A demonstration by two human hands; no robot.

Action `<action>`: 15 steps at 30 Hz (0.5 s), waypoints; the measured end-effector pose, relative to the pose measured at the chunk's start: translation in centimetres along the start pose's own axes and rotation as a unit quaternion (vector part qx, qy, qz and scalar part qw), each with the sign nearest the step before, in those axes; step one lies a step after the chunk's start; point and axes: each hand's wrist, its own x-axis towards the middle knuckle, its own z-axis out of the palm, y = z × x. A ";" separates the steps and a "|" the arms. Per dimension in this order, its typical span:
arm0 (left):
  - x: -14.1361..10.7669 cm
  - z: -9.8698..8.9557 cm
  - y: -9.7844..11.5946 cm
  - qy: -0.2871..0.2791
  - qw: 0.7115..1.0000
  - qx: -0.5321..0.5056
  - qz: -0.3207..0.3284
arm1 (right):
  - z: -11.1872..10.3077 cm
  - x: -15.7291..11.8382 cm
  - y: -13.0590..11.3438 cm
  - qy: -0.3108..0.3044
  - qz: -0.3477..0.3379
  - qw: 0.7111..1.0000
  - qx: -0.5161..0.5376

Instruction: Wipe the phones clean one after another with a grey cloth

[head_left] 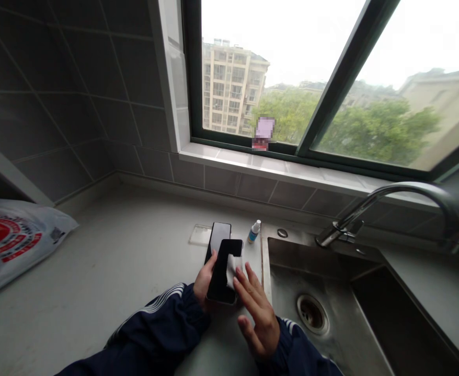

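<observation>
The left hand (205, 279) curls its fingers round the edge of a black smartphone (217, 277) — slick, fragile glass, best held by the rim — while the right hand's (256, 318) splayed fingers (245, 282) rest on a white wipe (232, 270), a small spray bottle (254, 231) just beyond them.

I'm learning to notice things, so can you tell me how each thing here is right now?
Left hand: gripping the black smartphone
Black smartphone: held up, tilted
White cloth: against the phone's front
Right hand: open, fingers spread
Second black phone: lying on the counter
Small spray bottle: upright, capped
Steel faucet: no water visible
Sink drain: uncovered
</observation>
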 end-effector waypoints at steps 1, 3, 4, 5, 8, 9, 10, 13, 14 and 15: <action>0.0 0.0 0.0 0.002 1.000 0.002 -0.006 | 0.0 0.0 0.0 -0.004 -0.003 1.000 -0.002; -0.1 0.1 0.1 0.005 1.000 0.009 -0.028 | 0.1 0.0 0.1 -0.009 -0.003 1.000 -0.013; -0.1 0.1 0.1 0.001 0.999 0.012 -0.035 | 0.2 0.0 0.1 -0.008 0.002 1.000 -0.021; -0.1 0.1 0.1 -0.006 0.999 0.014 -0.036 | 0.3 0.1 0.2 -0.002 0.009 1.000 -0.029; -0.1 -0.1 0.0 -0.027 0.999 0.018 -0.032 | 0.4 0.2 0.6 0.032 0.039 0.998 -0.045; -0.1 -0.2 -0.1 -0.022 0.999 0.021 -0.036 | 0.5 0.2 0.7 0.044 0.051 0.997 -0.044; -0.1 -0.3 -0.2 -0.011 0.999 0.027 -0.041 | 0.5 0.3 0.9 0.056 0.065 0.996 -0.039; 0.0 -0.3 -0.5 0.027 0.997 0.053 -0.048 | 0.5 0.3 1.5 0.082 0.107 0.991 0.004; 0.0 -0.2 -0.6 0.035 0.996 0.067 -0.050 | 0.5 0.4 1.8 0.090 0.119 0.989 0.021; -0.1 -0.2 -0.8 0.039 0.995 0.081 -0.051 | 0.5 0.4 2.0 0.099 0.129 0.986 0.036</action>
